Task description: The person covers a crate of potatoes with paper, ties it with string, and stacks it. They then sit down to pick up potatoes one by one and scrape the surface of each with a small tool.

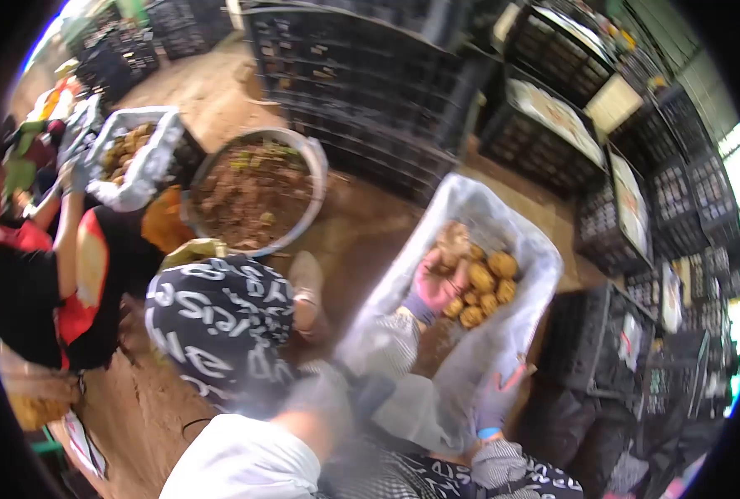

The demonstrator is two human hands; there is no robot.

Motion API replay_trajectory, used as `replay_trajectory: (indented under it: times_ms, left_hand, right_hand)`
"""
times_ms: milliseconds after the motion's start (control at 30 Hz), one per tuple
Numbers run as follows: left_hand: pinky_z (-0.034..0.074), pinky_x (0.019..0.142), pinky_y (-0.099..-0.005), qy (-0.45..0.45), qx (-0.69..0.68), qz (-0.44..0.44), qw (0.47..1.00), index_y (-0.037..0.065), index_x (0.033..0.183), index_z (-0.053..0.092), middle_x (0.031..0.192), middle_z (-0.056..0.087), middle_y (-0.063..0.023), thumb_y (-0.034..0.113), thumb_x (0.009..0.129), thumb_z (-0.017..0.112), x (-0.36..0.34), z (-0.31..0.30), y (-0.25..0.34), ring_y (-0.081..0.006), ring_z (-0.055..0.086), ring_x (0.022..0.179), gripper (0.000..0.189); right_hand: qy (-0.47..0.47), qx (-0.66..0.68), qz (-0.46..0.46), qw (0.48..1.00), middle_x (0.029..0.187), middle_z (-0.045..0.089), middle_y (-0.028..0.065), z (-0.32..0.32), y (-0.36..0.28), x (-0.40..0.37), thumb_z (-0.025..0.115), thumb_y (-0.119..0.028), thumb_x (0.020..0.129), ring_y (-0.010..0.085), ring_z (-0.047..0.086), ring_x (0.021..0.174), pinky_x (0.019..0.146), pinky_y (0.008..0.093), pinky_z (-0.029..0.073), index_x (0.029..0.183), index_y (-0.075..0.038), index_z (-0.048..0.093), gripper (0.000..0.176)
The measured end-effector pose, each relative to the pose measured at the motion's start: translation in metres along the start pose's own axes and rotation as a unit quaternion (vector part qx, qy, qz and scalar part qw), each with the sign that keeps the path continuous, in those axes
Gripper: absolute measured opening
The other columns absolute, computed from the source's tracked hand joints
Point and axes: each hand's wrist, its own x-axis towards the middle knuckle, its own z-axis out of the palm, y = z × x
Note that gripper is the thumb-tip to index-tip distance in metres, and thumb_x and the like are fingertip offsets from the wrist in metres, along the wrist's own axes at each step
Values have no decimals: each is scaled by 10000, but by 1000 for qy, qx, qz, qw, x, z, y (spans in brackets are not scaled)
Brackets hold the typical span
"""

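- The right hand (501, 389) is lying by the near right side of the lined crate (526, 234); blur is hiding how far its fingers are open, so this cannot be told.
- The left hand (438, 284), pink-palmed, is reaching inside the crate, its fingers curling against a pale brown lump (452, 243).
- The lump is sitting at the far side of the left palm; its outline is blurring, so its long axis cannot be told.
- Round tubers (488, 281) are lying in a heap just to the right of those fingers, pointing no single way.
- The crate's long axis is running away from the body, slanting rightward.
- Farther off, a soil-filled basin (317, 170) is standing left of the crate.
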Motion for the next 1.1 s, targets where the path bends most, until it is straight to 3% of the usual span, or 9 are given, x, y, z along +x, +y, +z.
replay_trajectory:
  times_ms: [67,200,300,367,433,467,700,1000,1100]
  left_hand:
    - [499,1001,-405,34,22,-22,999,67,1263,571,1265,615,-88,237,947,555,-13,68,15,-257,580,1159,360]
    - [467,1034,-389,-240,179,101,949,114,1196,609,1243,624,-61,249,914,589,-26,166,98,-239,566,1181,314]
    - [506,986,-430,-112,89,202,969,125,1002,641,1126,656,-89,230,879,597,-23,218,195,-253,598,1111,168]
    - [547,914,-458,-236,104,352,900,124,923,633,1038,673,-94,212,887,559,5,214,259,-261,640,994,121]
    - [569,841,-456,-137,93,434,885,120,894,623,969,678,-80,195,889,534,6,247,306,-255,659,887,117]
    - [574,804,-441,117,23,372,921,116,889,619,938,677,-70,191,881,538,-12,275,341,-246,660,842,110]
    - [484,898,-439,182,245,475,825,131,989,598,1003,632,-104,299,913,529,27,347,502,-271,591,973,197]
    - [405,1051,-519,316,472,360,740,112,1193,569,1180,559,-226,415,976,472,148,370,559,-359,497,1199,385]
    - [440,1036,-462,440,495,67,746,68,1261,544,1245,543,-220,352,975,486,114,317,530,-356,531,1174,406]
  right_hand:
    - [5,44,-31,999,1502,341,227,3,24,9,489,-16,901,318,311,1409,1158,368,230,1476,47,245,628]
    - [-2,14,22,1000,1466,389,211,-9,5,-7,483,-18,885,309,380,1360,1132,354,274,1484,17,246,644]
    - [-19,18,67,997,1498,344,224,-14,-21,-8,523,-88,907,320,372,1369,1129,365,282,1485,17,246,650]
    - [-23,15,53,998,1512,318,228,-11,-14,-1,523,-97,910,323,349,1383,1135,365,270,1486,22,241,653]
    - [-26,11,51,998,1523,301,232,-13,-6,-1,523,-106,911,326,329,1396,1142,367,258,1488,28,234,659]
    - [-31,8,53,998,1526,297,233,-13,-3,0,524,-110,911,327,319,1402,1145,368,252,1489,32,230,663]
    - [-6,-72,-36,997,1527,294,235,-9,51,19,529,-123,884,334,294,1415,1165,384,213,1492,40,221,701]
    - [18,-63,15,998,1474,386,208,-22,-30,-25,577,-113,915,274,350,1383,1136,337,255,1457,44,291,633]
    - [6,-125,40,991,1490,353,249,-27,-52,-25,583,-189,896,331,381,1362,1125,384,282,1474,30,278,689]
